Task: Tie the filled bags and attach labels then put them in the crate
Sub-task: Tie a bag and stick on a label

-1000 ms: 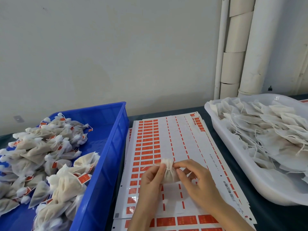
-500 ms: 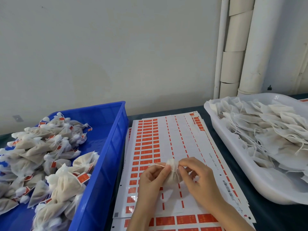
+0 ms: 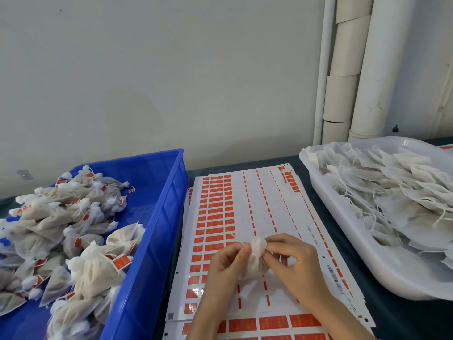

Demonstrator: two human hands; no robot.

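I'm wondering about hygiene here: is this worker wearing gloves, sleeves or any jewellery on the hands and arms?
No gloves: the left hand and the right hand are both bare. No ring, watch or bracelet shows on either. The forearms are bare too, with no sleeve in view down to the bottom edge of the picture.

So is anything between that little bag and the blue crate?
Nothing visible blocks it. The bag between the left hand and right hand has to clear the side wall of the blue crate; the label sheets lie flat beneath.
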